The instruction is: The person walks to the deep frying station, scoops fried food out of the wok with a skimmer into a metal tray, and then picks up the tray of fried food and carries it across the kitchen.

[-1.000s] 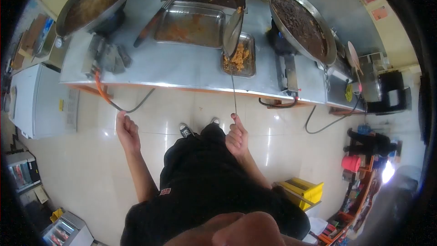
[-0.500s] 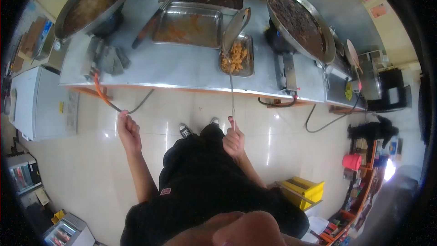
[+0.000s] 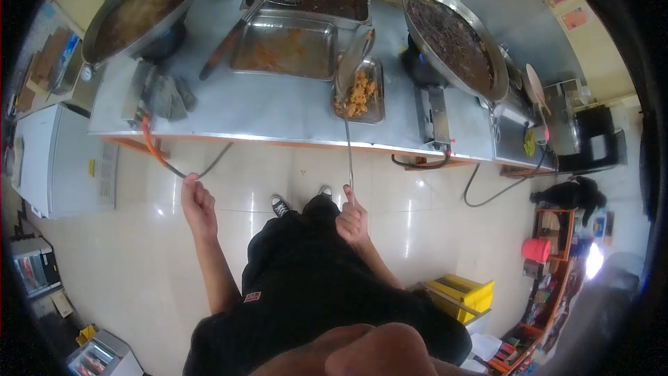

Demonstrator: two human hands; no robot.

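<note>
My right hand (image 3: 353, 221) is wrapped round the thin metal handle of a long ladle (image 3: 353, 63). The ladle's wide head is tilted on edge over a small metal tray (image 3: 378, 113). Golden-brown food pieces (image 3: 361, 94) lie in that tray, partly behind the ladle. My left hand (image 3: 199, 207) is held out in front of the table with its fingers curled in, and nothing shows in them. Behind its fingertips runs a black and orange hose (image 3: 154, 146); whether they touch cannot be told.
Two large pans of dark contents, a left pan (image 3: 142, 14) and a right pan (image 3: 456, 45), stand on the metal table (image 3: 271, 108). Between them are a shallow tray (image 3: 285, 49), a deep tray (image 3: 334, 3) and a whisk (image 3: 236, 31). A yellow bin (image 3: 463, 296) stands right.
The view has shifted slightly. The ladle's head sits a little lower over the small tray, its tip tilted down more. Both hands keep their hold and shape.
</note>
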